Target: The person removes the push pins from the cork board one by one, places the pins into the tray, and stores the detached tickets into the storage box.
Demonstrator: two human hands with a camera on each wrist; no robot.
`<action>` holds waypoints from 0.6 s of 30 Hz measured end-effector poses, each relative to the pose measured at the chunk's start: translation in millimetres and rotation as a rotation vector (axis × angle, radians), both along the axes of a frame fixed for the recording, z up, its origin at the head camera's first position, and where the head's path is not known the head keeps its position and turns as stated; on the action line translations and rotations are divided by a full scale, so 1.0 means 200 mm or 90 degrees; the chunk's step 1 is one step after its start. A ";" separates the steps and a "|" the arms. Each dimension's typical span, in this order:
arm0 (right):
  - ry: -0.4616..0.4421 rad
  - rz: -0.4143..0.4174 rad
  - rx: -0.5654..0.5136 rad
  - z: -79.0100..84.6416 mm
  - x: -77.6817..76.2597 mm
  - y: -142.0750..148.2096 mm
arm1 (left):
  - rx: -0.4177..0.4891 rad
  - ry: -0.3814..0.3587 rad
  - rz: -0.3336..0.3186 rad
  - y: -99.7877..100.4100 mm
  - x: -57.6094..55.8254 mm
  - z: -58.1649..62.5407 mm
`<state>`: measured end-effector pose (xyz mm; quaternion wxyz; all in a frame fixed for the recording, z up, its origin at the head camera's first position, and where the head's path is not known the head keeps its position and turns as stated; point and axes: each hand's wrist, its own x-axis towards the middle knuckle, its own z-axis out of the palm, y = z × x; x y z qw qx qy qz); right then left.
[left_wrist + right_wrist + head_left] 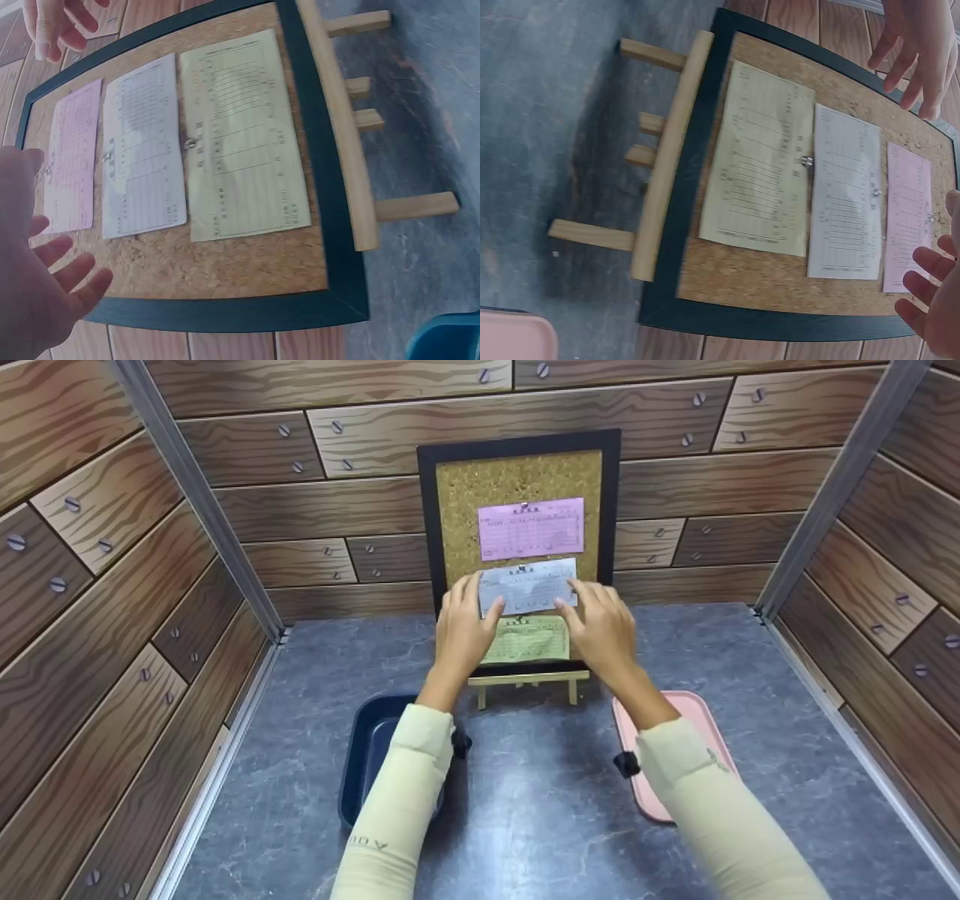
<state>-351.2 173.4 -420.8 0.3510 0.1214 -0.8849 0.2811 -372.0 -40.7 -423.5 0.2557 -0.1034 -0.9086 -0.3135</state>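
Note:
A cork board in a black frame leans on a small wooden easel. Three printed slips are pinned to it in a column: a pink slip on top, a white slip in the middle and a yellow-green slip at the bottom. A small metal pin sits at the top edge of the yellow-green one. My left hand is at the left of the white slip, and my right hand at its right. Both have relaxed, spread fingers, and the wrist views show them in front of the board holding nothing.
On the grey tabletop, a dark blue tray lies under my left forearm. A pink tray lies partly beneath the right one. Wood-patterned walls with metal corner posts enclose the back and sides.

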 end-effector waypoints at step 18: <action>0.021 -0.006 -0.045 0.32 -0.26 -0.12 | 0.171 0.002 -0.009 0.02 -0.26 0.23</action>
